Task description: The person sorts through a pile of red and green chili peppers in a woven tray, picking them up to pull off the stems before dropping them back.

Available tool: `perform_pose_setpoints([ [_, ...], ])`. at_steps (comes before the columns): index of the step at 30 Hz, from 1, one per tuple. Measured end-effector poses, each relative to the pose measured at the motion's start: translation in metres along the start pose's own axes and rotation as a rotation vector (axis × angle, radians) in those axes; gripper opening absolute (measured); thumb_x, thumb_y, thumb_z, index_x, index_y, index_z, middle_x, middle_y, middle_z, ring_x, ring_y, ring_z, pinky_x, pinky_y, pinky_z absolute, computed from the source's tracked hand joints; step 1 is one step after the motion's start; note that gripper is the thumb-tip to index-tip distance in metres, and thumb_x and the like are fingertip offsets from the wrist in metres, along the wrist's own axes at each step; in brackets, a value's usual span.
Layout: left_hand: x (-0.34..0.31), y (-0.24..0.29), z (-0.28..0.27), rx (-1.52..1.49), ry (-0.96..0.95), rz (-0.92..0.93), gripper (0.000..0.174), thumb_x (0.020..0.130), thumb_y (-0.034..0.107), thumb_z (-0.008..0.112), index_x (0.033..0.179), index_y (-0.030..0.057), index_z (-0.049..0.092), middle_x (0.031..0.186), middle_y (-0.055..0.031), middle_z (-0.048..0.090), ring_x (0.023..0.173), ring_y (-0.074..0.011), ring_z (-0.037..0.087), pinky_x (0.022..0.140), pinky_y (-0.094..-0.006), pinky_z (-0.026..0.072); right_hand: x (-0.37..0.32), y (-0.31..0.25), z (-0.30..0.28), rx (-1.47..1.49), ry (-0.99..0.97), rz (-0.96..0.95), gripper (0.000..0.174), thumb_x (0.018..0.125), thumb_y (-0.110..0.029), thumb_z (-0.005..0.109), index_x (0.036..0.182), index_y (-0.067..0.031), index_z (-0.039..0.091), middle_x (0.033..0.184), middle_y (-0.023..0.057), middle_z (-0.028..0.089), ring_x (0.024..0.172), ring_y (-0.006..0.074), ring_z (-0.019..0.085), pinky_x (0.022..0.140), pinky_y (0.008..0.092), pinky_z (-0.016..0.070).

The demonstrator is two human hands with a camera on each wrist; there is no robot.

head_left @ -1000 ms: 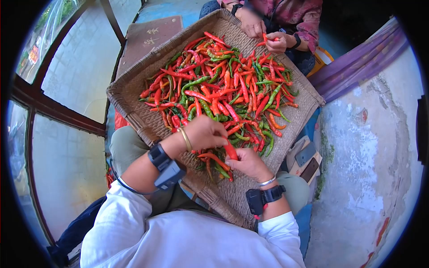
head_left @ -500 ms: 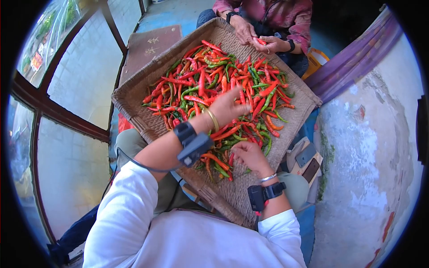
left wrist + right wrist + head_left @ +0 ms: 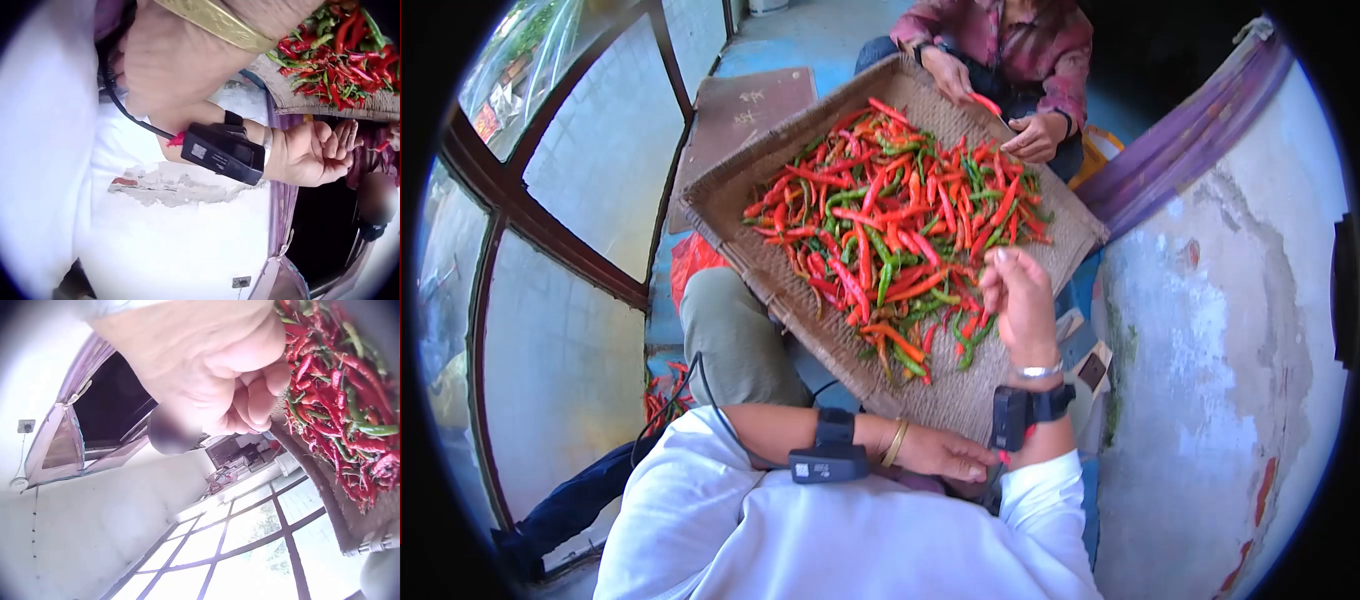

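Red and green chili peppers [image 3: 865, 215] lie heaped in a shallow woven basket [image 3: 1050, 205]. My left hand [image 3: 945, 455] is across my body, below the basket's near corner and beside my right forearm. A black cable [image 3: 115, 97] passes close by its fingers in the left wrist view; most of those fingers are hidden, and I cannot tell whether they grip it. My right hand [image 3: 1020, 295] is raised over the basket's right side, loosely bent fingers holding nothing. A black camera [image 3: 1012, 418] is strapped to the right wrist.
Across the basket sits another person in a pink patterned top [image 3: 1050, 60], holding a red chili [image 3: 986, 103]. A brown board [image 3: 745, 110] lies beyond the basket's left side. Framed windows [image 3: 565, 240] line the left; a peeling wall [image 3: 1200, 400] and purple curtain [image 3: 1190, 140] stand right.
A red chili was between my hands; the left hand let go over the heap, then drew back to my right forearm. My right hand rose with the palm turned up.
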State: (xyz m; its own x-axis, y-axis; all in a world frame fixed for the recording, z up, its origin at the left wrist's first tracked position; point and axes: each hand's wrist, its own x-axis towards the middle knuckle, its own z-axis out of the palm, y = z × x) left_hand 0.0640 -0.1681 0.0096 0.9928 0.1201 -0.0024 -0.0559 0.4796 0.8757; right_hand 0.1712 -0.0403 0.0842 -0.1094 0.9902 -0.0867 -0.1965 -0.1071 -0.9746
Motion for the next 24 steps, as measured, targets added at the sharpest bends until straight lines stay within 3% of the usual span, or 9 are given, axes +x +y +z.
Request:
perform_pose_setpoints([
  [2,-0.002,-0.008,0.007,-0.131,-0.102,-0.088,0.050,0.088,0.026,0.045,0.127,0.0013,0.028,0.113,-0.0073,0.049,0.106,-0.0150,0.044,0.091,-0.0284,0.0339,0.003,0.004,-0.001,0.043,0.019,-0.006,0.018,0.083,-0.021,0.052,0.081,-0.0032,0.055,0.058,0.0003,0.053,0.043,0.0035,0.043,0.038,0.0159,0.0326],
  [6,-0.011,-0.010,0.017,0.163,-0.026,-0.089,0.045,0.086,0.017,0.048,0.124,0.0009,0.033,0.111,-0.0084,0.050,0.102,-0.0147,0.046,0.089,-0.0271,0.0353,0.007,0.013,-0.012,0.064,0.072,0.012,0.017,0.082,-0.020,0.053,0.082,-0.0035,0.056,0.059,0.0001,0.053,0.044,0.0030,0.043,0.037,0.0161,0.0325],
  [8,-0.006,-0.017,0.014,0.584,-0.045,0.279,0.042,0.084,0.014,0.049,0.122,0.0015,0.036,0.106,-0.0100,0.051,0.098,-0.0156,0.048,0.085,-0.0274,0.0378,0.008,0.016,-0.014,0.100,0.115,0.025,0.015,0.082,-0.019,0.053,0.082,-0.0041,0.056,0.059,0.0002,0.054,0.044,0.0029,0.044,0.037,0.0160,0.0327],
  [11,-0.004,0.002,0.018,0.275,-0.118,-0.044,0.038,0.083,0.015,0.049,0.118,0.0020,0.041,0.105,-0.0117,0.052,0.097,-0.0173,0.049,0.081,-0.0298,0.0398,0.010,0.019,-0.021,0.124,0.111,0.066,0.015,0.082,-0.018,0.054,0.084,-0.0038,0.055,0.062,0.0007,0.055,0.048,0.0055,0.046,0.042,0.0189,0.0351],
  [12,-0.003,0.000,0.014,0.419,-0.147,0.091,0.029,0.082,0.016,0.051,0.108,0.0032,0.049,0.100,-0.0115,0.054,0.092,-0.0193,0.053,0.078,-0.0303,0.0413,0.008,0.019,-0.024,0.110,0.112,0.057,0.016,0.082,-0.019,0.054,0.086,-0.0033,0.055,0.062,0.0005,0.055,0.049,0.0054,0.046,0.043,0.0187,0.0352],
  [17,-0.012,0.012,0.008,0.737,-0.078,0.005,0.016,0.081,0.015,0.052,0.093,0.0042,0.054,0.084,-0.0082,0.057,0.078,-0.0233,0.056,0.070,-0.0316,0.0434,-0.006,0.009,-0.046,0.014,0.137,0.063,0.019,0.083,-0.021,0.053,0.087,-0.0025,0.055,0.062,0.0001,0.054,0.050,0.0049,0.046,0.043,0.0179,0.0349],
  [20,-0.017,0.022,0.003,0.797,-0.045,0.060,0.015,0.082,0.016,0.051,0.090,0.0030,0.054,0.080,-0.0059,0.058,0.069,-0.0171,0.057,0.061,-0.0286,0.0440,-0.011,0.007,-0.059,0.035,0.182,0.052,0.018,0.082,-0.021,0.053,0.081,-0.0026,0.056,0.061,0.0019,0.054,0.049,0.0058,0.046,0.041,0.0182,0.0347],
  [22,-0.023,0.054,0.009,0.370,-0.091,-0.180,0.016,0.084,0.017,0.050,0.089,0.0025,0.055,0.073,-0.0021,0.057,0.056,-0.0086,0.053,0.050,-0.0223,0.0412,-0.012,0.007,-0.068,0.082,0.202,0.068,0.018,0.081,-0.021,0.054,0.082,-0.0027,0.056,0.061,0.0019,0.054,0.049,0.0061,0.046,0.041,0.0189,0.0346],
  [24,-0.025,0.080,0.014,0.353,-0.064,-0.140,0.016,0.085,0.017,0.050,0.089,0.0024,0.055,0.069,-0.0003,0.056,0.052,-0.0058,0.050,0.046,-0.0201,0.0388,-0.013,0.007,-0.075,0.179,0.238,0.107,0.016,0.080,-0.019,0.055,0.084,-0.0034,0.056,0.061,0.0023,0.054,0.049,0.0074,0.046,0.042,0.0206,0.0346],
])
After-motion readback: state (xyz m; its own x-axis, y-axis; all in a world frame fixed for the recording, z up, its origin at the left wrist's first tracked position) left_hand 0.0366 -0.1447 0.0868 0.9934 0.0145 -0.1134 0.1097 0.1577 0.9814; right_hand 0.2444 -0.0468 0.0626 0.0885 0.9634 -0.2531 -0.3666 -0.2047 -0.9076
